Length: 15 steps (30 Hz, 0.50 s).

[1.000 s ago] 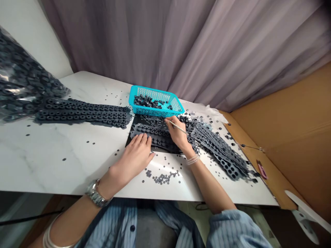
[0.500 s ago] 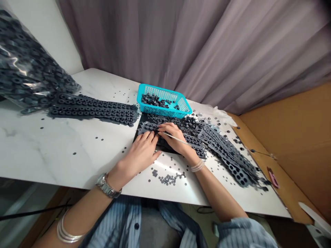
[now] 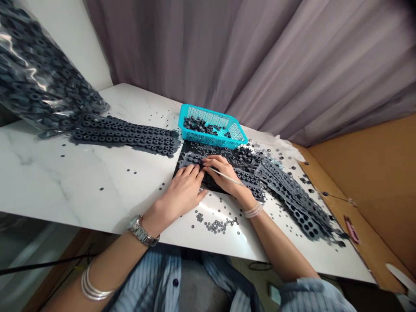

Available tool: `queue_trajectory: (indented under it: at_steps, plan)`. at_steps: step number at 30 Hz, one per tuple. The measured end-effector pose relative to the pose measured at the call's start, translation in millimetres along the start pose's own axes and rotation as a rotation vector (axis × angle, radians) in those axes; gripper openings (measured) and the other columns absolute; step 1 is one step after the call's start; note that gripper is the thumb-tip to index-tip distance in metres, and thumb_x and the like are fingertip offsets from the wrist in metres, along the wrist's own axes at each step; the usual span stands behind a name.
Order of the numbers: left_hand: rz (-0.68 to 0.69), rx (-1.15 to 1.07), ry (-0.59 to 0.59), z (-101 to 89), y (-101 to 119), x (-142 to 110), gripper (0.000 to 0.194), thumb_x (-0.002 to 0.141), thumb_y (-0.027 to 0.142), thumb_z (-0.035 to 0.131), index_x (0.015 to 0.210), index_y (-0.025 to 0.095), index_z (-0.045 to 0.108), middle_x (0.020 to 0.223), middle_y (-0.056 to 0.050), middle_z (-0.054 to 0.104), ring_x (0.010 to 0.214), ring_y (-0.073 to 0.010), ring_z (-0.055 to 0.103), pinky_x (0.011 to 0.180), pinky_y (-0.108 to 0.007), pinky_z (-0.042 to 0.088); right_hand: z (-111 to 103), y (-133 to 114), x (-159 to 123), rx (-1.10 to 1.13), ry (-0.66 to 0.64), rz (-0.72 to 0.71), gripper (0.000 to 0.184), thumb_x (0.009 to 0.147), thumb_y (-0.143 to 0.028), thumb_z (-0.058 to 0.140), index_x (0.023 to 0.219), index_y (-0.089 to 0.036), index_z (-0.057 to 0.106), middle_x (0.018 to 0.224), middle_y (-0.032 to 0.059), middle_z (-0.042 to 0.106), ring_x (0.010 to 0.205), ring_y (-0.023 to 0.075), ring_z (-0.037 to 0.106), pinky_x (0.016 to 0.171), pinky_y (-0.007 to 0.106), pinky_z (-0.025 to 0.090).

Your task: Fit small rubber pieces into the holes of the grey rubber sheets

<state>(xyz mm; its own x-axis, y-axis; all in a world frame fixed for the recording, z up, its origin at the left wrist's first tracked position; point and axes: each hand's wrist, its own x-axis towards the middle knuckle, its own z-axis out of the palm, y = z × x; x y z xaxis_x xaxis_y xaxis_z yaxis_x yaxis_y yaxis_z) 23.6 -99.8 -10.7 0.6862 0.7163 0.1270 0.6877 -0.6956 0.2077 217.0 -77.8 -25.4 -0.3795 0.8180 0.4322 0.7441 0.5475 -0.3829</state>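
Observation:
A sheet of dark grey rubber rings [image 3: 249, 178] lies on a black mat [image 3: 189, 146], partly covered by my hands. My left hand [image 3: 182, 190] rests flat across the left part of this sheet, its fingers extended and its thumb out to the side. Pinched in my right hand [image 3: 223, 167] is a thin pale stick [image 3: 227, 177], its tip down at the rings beside my left fingertips. What the tip touches is hidden. Small grey discs [image 3: 217, 226] are scattered on the table in front of the mat.
Behind the mat stands a turquoise basket [image 3: 212, 142] with loose rubber pieces. Another ring sheet [image 3: 126, 135] and a large clear bag of rings [image 3: 48, 82] are at the left. Punched-out sheets [image 3: 289, 197] lie right; a pink-handled tool [image 3: 351, 229] rests on cardboard [image 3: 364, 255].
The whole view has shifted slightly, with things appearing farther right. Both hands keep nearly the same place on the sheet, and the stick stays in my right hand.

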Motion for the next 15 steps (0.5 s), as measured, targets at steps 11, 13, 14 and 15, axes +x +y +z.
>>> queue_trajectory:
  at_steps: [11,13,14,15]
  plan:
    - [0.016,0.017,0.027,7.2,-3.4,-0.8,0.056,0.095,0.041,0.044,0.14,0.006,0.044,0.142,-0.018,0.049,0.136,-0.0316,0.037,0.112,-0.046,0.03,3.7,-1.6,12.0,-0.256,-0.127,-0.221,0.02,0.101,-0.025,0.037,0.102,-0.02,0.056,0.112,0.0141,0.067,0.132,0.0274,0.045,0.092,0.043,0.045]
    - [0.015,0.026,0.028,8.0,-3.3,-0.8,0.056,0.095,0.04,0.045,0.14,0.007,0.045,0.143,-0.018,0.049,0.136,-0.0316,0.038,0.112,-0.046,0.03,1.1,-0.4,14.9,-0.279,-0.112,-0.208,0.019,0.101,-0.024,0.037,0.102,-0.02,0.056,0.115,0.0145,0.066,0.133,0.0272,0.044,0.092,0.043,0.045]
    - [0.012,0.029,0.028,8.0,-3.0,-1.0,0.055,0.096,0.04,0.044,0.139,0.007,0.046,0.143,-0.018,0.048,0.136,-0.0315,0.038,0.112,-0.046,0.031,-1.2,1.7,16.4,-0.292,-0.085,-0.19,0.02,0.101,-0.024,0.036,0.101,-0.02,0.055,0.116,0.0147,0.065,0.133,0.0273,0.044,0.093,0.044,0.045]
    - [0.007,0.032,0.029,7.8,-2.7,-1.3,0.054,0.096,0.04,0.044,0.139,0.007,0.046,0.144,-0.018,0.047,0.136,-0.0315,0.037,0.112,-0.046,0.031,-4.0,5.3,17.8,-0.302,-0.043,-0.162,0.02,0.101,-0.025,0.035,0.101,-0.02,0.055,0.116,0.0146,0.064,0.132,0.0277,0.044,0.093,0.045,0.045]
